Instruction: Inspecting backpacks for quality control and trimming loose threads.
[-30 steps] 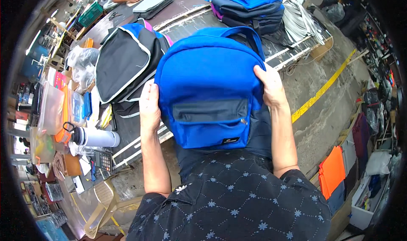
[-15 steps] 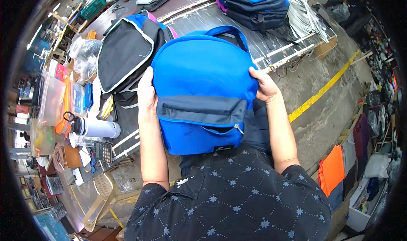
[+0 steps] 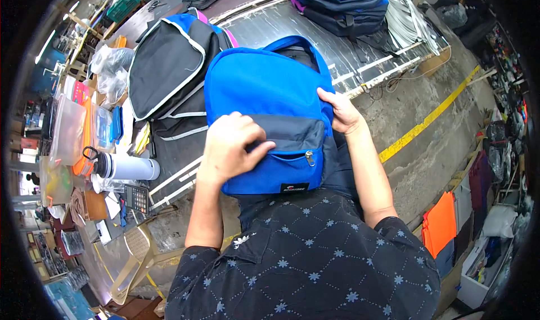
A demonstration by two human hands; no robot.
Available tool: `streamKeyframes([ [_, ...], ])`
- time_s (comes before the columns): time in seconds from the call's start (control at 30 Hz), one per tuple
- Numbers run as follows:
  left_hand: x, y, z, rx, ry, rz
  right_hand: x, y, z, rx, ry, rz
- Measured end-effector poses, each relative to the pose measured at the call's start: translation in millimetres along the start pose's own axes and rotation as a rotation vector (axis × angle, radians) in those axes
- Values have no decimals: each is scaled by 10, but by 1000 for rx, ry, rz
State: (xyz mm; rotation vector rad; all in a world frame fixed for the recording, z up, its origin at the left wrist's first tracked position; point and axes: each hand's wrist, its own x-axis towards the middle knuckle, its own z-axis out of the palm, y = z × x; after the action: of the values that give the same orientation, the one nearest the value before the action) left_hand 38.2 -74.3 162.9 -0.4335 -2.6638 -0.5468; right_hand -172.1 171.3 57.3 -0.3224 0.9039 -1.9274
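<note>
A blue backpack is tilted up in front of my body, with a dark grey panel across its front pocket. The pocket's zipper has a metal pull at its right end, and the seam gapes slightly. My right hand grips the bag's right edge, thumb on the front and fingers behind. Over the left part of the pocket is my left hand, its fingers bent and its thumb stretched apart from them, with nothing seen between. Its fingertips are partly hidden.
On the table lie a black backpack with pale piping and another blue and black backpack. At left stand a white bottle and a calculator. A chair is at lower left. Orange sheets stand at right.
My left hand has left the bag's left edge and moved right onto the front pocket. The zipper pull now hangs down. My right hand keeps its hold, shifted slightly left.
</note>
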Motion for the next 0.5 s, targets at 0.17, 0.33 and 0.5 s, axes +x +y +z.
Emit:
streamKeyframes([
  [0.17,-18,448,97,-48,197,-34,-5,-19,193,-6,110,-62],
  [0.33,-170,678,350,-184,-60,-338,-100,-82,406,-67,190,-148],
  [0.5,-426,755,824,-1036,267,-574,-117,-85,580,-229,260,-215],
])
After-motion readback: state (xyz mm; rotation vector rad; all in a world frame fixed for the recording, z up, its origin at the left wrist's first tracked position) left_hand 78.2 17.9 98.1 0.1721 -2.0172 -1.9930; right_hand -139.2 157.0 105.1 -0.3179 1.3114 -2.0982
